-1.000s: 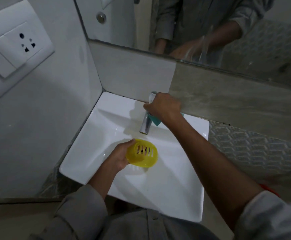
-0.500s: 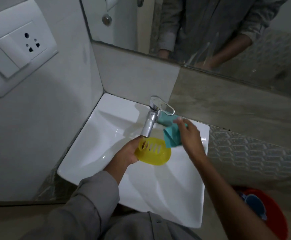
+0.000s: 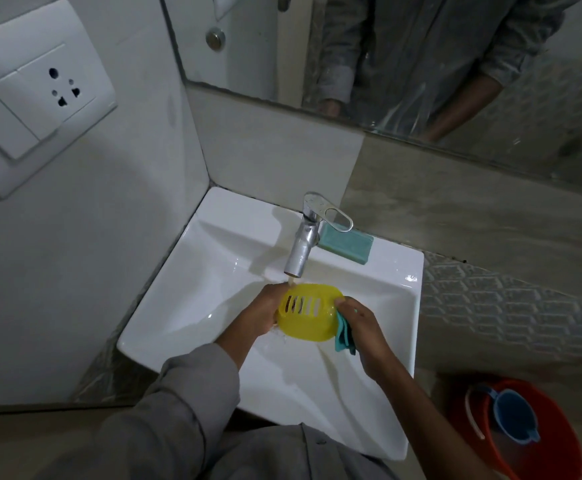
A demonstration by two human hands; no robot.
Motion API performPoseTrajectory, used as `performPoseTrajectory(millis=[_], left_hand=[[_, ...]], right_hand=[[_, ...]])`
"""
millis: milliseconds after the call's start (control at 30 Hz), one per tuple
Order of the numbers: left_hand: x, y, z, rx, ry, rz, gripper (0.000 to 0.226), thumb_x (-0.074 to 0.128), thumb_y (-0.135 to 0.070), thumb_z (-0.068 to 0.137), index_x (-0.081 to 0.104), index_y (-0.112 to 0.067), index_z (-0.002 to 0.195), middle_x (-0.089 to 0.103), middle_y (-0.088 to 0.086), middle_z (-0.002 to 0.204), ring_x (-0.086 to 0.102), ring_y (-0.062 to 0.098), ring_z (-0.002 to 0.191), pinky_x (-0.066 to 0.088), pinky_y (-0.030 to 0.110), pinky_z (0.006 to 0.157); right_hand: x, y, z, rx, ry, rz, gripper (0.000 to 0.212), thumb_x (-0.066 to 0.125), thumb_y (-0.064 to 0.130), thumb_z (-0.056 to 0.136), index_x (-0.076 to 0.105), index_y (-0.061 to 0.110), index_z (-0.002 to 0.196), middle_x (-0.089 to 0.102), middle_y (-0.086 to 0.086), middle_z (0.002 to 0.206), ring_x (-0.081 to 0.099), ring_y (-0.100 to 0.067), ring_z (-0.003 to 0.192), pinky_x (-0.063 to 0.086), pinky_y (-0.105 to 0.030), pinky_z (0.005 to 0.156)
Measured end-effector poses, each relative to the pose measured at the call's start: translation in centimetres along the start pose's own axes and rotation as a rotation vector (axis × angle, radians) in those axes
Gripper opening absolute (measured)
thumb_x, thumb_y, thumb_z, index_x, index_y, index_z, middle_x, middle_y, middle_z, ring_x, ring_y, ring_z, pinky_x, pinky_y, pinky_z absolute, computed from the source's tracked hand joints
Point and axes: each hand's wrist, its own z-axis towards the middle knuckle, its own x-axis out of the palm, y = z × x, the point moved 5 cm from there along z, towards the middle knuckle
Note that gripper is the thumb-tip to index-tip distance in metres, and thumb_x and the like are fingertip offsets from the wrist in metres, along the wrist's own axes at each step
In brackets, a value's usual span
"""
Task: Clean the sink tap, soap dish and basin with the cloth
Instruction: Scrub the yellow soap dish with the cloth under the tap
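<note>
A yellow slotted soap dish (image 3: 308, 315) is held over the white basin (image 3: 213, 271), just under the spout of the chrome tap (image 3: 305, 237). A thin stream of water falls from the spout onto the dish's near-left edge. My left hand (image 3: 265, 311) grips the dish from the left. My right hand (image 3: 360, 327) holds a folded teal cloth (image 3: 344, 336) against the dish's right end, thumb on the rim. A teal soap bar (image 3: 346, 245) lies on the basin ledge behind the tap.
A mirror (image 3: 421, 64) hangs above the tiled backsplash. A white switch and socket plate (image 3: 30, 112) sits on the left wall. On the floor at the lower right stands a red bucket (image 3: 559, 455) with a blue mug (image 3: 514, 419) inside.
My right hand left the tap handle and came down with the cloth to the dish's right end. Water now runs from the spout, and the soap bar behind the tap is uncovered.
</note>
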Motion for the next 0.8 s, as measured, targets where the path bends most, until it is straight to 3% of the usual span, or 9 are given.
performPoseTrajectory(millis=[67,133,200,333,467,533,633,700,800], left_hand=[[-0.4,0.4,-0.1,-0.036,-0.058,0.044,0.036,0.061,-0.047,0.088,0.061,-0.015,0.106,0.066,0.014,0.104,0.064,0.029,0.092,0.052,0.039,0.079],[0.4,0.4,-0.7,-0.116,0.007,-0.041,0.050,0.064,-0.053,0.083,0.057,-0.016,0.117,0.063,0.018,0.117,0.061,0.038,0.107,0.050,0.051,0.087],[1.4,0.0,-1.3,-0.156,0.052,-0.099,0.054,0.067,-0.055,0.080,0.057,-0.016,0.116,0.063,0.019,0.117,0.060,0.043,0.110,0.048,0.058,0.090],[2.0,-0.3,-0.9,-0.090,-0.047,-0.238,0.050,0.073,-0.043,0.079,0.058,-0.007,0.110,0.061,0.019,0.101,0.061,0.037,0.097,0.046,0.054,0.094],[1.8,-1.0,-0.6,-0.075,-0.232,-0.256,0.030,0.062,-0.028,0.087,0.061,-0.003,0.105,0.059,0.019,0.094,0.059,0.031,0.081,0.052,0.043,0.077],[1.9,-1.2,-0.8,-0.124,-0.212,-0.288,0.041,0.054,-0.029,0.091,0.058,-0.002,0.121,0.059,0.020,0.106,0.061,0.033,0.095,0.050,0.043,0.087],[1.7,-1.2,-0.9,-0.198,-0.179,-0.305,0.051,0.049,-0.036,0.094,0.049,-0.007,0.135,0.056,0.018,0.131,0.055,0.034,0.120,0.042,0.049,0.104],[1.8,-1.0,-1.1,-0.207,-0.139,-0.362,0.045,0.051,-0.041,0.093,0.055,-0.009,0.124,0.061,0.015,0.116,0.060,0.029,0.110,0.046,0.042,0.099],[2.6,-0.7,-1.3,-0.182,-0.018,-0.431,0.032,0.051,-0.041,0.092,0.058,-0.010,0.090,0.064,0.012,0.077,0.063,0.020,0.073,0.052,0.026,0.065]], right_hand=[[0.7,0.2,0.6,-0.038,0.034,-0.058,0.027,0.054,0.025,0.096,0.069,0.029,0.074,0.063,0.013,0.061,0.056,0.002,0.054,0.043,-0.012,0.049],[1.7,0.0,1.1,-0.060,0.102,-0.147,0.017,0.055,0.027,0.095,0.070,0.025,0.088,0.069,0.007,0.078,0.062,-0.005,0.071,0.051,-0.021,0.066],[2.4,-0.2,1.4,-0.094,0.144,-0.184,0.017,0.055,0.030,0.095,0.069,0.020,0.096,0.071,-0.004,0.092,0.063,-0.013,0.082,0.052,-0.030,0.078],[4.0,0.2,1.9,-0.152,0.191,-0.322,0.011,0.060,0.032,0.092,0.066,0.026,0.099,0.069,0.008,0.089,0.063,-0.005,0.079,0.050,-0.016,0.072],[5.3,0.6,2.8,-0.138,0.183,-0.441,0.012,0.055,0.031,0.093,0.059,0.025,0.103,0.065,0.006,0.094,0.063,-0.009,0.084,0.050,-0.021,0.074],[5.7,1.0,3.2,-0.149,0.188,-0.489,0.015,0.051,0.031,0.095,0.059,0.022,0.105,0.065,0.002,0.096,0.061,-0.008,0.081,0.048,-0.019,0.070],[6.5,1.8,3.7,-0.171,0.181,-0.600,0.023,0.048,0.031,0.096,0.059,0.019,0.112,0.067,-0.005,0.103,0.064,-0.019,0.087,0.052,-0.032,0.077],[7.0,2.5,4.1,-0.180,0.142,-0.643,0.027,0.046,0.035,0.097,0.058,0.016,0.112,0.068,-0.008,0.105,0.066,-0.024,0.088,0.054,-0.038,0.081],[6.9,3.8,5.2,-0.124,0.025,-0.582,0.025,0.046,0.033,0.097,0.058,0.014,0.106,0.067,-0.010,0.106,0.065,-0.025,0.090,0.054,-0.040,0.084]])
